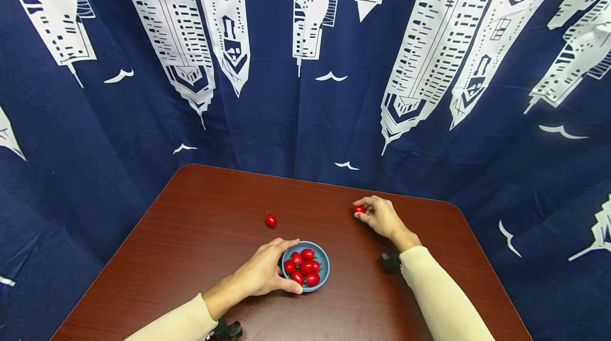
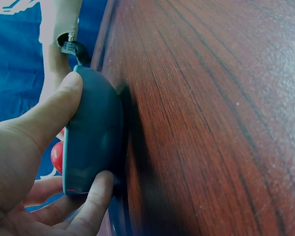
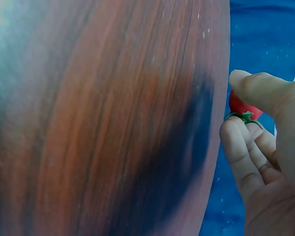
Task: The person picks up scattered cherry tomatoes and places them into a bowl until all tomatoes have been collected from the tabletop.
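Note:
A small blue bowl (image 1: 326, 276) stands near the middle of the table with several cherry tomatoes (image 1: 310, 267) in it. My left hand (image 1: 261, 271) grips the bowl from its left side, thumb at the near rim and fingers round the far side. The left wrist view shows the outer wall of the bowl (image 2: 93, 132) between thumb and fingers. At the far right of the table, my right hand (image 1: 382, 217) pinches one cherry tomato (image 1: 359, 209) between thumb and fingertips. In the right wrist view this red tomato (image 3: 241, 104) shows a green stem.
A lone cherry tomato (image 1: 271, 220) lies on the brown wooden table (image 1: 200, 213), beyond the bowl and slightly left. Behind the table's far edge hangs a dark blue cloth (image 1: 272, 118) printed with white buildings and birds.

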{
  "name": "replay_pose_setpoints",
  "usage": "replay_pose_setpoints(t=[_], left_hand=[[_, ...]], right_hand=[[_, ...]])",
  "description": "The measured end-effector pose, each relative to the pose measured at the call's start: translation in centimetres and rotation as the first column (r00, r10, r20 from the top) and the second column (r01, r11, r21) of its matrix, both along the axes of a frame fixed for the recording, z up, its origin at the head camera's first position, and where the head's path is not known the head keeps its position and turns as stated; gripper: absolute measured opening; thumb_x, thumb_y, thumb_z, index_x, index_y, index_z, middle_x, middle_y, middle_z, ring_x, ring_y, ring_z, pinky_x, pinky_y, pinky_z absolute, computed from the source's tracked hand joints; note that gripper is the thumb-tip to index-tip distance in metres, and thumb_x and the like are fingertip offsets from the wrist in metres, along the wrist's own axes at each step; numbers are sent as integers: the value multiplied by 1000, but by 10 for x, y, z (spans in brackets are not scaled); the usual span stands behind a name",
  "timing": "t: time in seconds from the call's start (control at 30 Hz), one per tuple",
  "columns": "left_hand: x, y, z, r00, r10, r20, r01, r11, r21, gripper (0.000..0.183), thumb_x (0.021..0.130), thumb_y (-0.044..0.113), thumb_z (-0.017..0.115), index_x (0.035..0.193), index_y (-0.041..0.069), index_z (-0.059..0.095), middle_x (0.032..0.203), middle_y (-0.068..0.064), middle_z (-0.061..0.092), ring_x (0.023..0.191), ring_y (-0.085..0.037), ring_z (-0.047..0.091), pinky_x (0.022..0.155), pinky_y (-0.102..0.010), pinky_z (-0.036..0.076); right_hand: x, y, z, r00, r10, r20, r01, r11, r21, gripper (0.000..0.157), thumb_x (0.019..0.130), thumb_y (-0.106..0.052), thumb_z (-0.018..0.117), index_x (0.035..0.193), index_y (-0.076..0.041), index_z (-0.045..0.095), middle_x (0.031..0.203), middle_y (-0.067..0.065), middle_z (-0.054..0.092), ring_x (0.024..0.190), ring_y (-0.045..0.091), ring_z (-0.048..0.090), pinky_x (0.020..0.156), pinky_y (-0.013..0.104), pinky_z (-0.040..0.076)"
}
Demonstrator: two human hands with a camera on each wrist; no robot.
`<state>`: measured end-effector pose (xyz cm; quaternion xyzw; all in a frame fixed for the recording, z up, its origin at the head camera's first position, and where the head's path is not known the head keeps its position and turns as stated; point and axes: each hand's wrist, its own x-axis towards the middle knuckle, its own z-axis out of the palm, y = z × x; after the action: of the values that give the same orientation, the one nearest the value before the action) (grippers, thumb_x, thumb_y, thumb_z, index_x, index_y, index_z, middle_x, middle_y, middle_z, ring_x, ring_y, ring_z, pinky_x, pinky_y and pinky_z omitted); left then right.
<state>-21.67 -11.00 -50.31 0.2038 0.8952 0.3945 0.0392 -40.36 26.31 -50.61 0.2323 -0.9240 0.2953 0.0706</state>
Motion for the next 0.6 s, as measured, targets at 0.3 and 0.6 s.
replay_pose_setpoints(t=[0.3,0.6], left_hand=[[0,-1,0,1000,6,9,-6,1000,-2,108,77,39,112,167,5,62,144,-11,72,133,-31,60,110,-50,58],[-1,1,0,1000,1,2,-1,1000,-4,108,77,38,112,166,4,62,142,-11,73,129,-28,61,107,-43,59]], right_hand=[[17,-10,5,998,55,-14,-56,997,-51,28,96,-2,94,123,-1,86,101,11,78,81,12,67,73,18,57],[35,-24,13,994,98,-47,-101,992,-76,30,97,-5,94,124,1,84,101,9,79,78,8,68,72,19,59]])
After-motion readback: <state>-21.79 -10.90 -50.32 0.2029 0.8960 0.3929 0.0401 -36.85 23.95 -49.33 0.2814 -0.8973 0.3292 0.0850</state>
